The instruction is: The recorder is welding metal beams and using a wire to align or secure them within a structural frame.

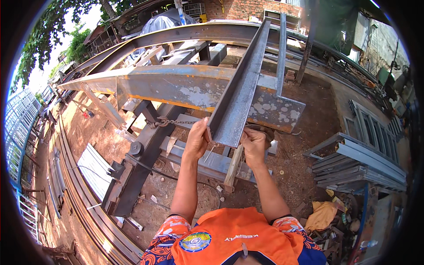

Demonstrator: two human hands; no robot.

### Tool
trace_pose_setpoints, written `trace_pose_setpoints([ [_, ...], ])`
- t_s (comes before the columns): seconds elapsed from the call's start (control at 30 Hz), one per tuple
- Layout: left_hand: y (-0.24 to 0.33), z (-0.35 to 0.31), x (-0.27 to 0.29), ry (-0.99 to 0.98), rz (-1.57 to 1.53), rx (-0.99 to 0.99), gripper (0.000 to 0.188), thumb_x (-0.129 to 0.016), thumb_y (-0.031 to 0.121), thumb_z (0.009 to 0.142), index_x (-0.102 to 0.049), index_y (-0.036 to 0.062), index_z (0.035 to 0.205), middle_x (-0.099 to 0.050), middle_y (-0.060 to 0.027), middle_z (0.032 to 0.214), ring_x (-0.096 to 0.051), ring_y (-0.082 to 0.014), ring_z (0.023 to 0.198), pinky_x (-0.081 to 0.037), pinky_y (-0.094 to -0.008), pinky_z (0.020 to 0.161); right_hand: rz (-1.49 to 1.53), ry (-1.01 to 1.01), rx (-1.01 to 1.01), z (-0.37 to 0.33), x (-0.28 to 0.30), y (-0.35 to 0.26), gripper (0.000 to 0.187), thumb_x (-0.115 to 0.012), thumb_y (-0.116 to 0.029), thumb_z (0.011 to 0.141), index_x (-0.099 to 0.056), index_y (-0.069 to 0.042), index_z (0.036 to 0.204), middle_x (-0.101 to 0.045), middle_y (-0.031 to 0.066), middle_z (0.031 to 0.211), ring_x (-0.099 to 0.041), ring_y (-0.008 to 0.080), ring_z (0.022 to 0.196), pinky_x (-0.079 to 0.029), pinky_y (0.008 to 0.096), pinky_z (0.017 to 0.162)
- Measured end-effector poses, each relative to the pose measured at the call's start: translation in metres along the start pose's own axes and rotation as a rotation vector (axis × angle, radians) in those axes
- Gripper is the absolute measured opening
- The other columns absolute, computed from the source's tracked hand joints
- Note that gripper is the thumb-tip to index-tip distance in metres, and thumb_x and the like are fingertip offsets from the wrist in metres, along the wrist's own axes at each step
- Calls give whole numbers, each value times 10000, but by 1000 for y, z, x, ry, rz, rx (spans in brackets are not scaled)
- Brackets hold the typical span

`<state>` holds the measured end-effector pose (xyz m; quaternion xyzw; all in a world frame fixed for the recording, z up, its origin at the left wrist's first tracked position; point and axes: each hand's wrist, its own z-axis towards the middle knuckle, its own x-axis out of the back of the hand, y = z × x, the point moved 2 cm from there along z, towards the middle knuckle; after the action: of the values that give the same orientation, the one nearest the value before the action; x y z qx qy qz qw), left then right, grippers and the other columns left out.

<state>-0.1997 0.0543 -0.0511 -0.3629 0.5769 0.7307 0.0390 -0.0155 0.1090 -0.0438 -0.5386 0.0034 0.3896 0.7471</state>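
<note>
Between my hands is the near end of a long grey steel channel (235, 104), its trough facing up. It slants away and rests across a large rusty steel beam (172, 90). My left hand (197, 140) is closed around the channel's left flange at the end. At the right corner of that same end, my right hand (254, 145) is closed on the edge, its fingers partly hidden under the metal. Below the channel's end, a wooden piece (233, 170) stands out toward me. A rusty chain (165, 122) hangs by the beam, left of my left hand.
A narrower steel bar (281, 57) lies right of the channel. Stacked grey metal frames (362, 159) stand at the right, above a scrap pile with an orange cloth (321, 216). Long rusty bars (84, 194) and white corrugated sheets (95, 170) lie at the left. A black cable (172, 176) crosses the dirt.
</note>
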Motion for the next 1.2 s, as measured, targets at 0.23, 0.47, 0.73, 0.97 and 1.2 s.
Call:
trace_pose_setpoints([
  [0.23,-2,-47,53,-215,370,55,443,-452,413,1063,-637,13,1110,-673,-84,789,-619,-133,625,-499,-251,611,-136,-111,115,24,-29,17,88,-695,-41,890,-713,44,899,-695,5,780,-602,50,718,-475,234,641],
  [0.47,37,-55,48,-274,574,-7,416,-490,283,1052,-593,-28,1309,-688,-139,1045,-645,-208,977,-506,-341,890,-320,-314,156,50,-2,93,516,-711,-214,927,-547,-20,1376,-625,129,1274,-630,106,862,-530,268,762],
  [0.73,41,-47,5,-396,686,-146,468,-575,43,948,-462,3,1400,-610,-84,1219,-593,-173,1079,-499,-332,875,-507,-344,144,46,-8,75,467,-686,-242,946,-567,-34,1347,-646,87,1225,-639,108,785,-493,246,675],
  [0.97,-10,-31,-11,-118,33,-152,203,-615,150,992,-649,-7,1117,-515,68,667,-314,1,493,-197,-208,450,123,-190,-111,39,-30,1,213,-661,-133,916,-643,-9,1088,-685,46,1005,-659,108,883,-543,277,746],
  [1.2,1,-18,-21,-24,-81,-231,132,-643,127,973,-669,13,912,-455,78,616,-300,-6,478,-205,-204,439,-104,-170,-46,29,-29,-28,103,-630,22,883,-729,38,907,-715,7,850,-636,62,764,-503,242,675],
])
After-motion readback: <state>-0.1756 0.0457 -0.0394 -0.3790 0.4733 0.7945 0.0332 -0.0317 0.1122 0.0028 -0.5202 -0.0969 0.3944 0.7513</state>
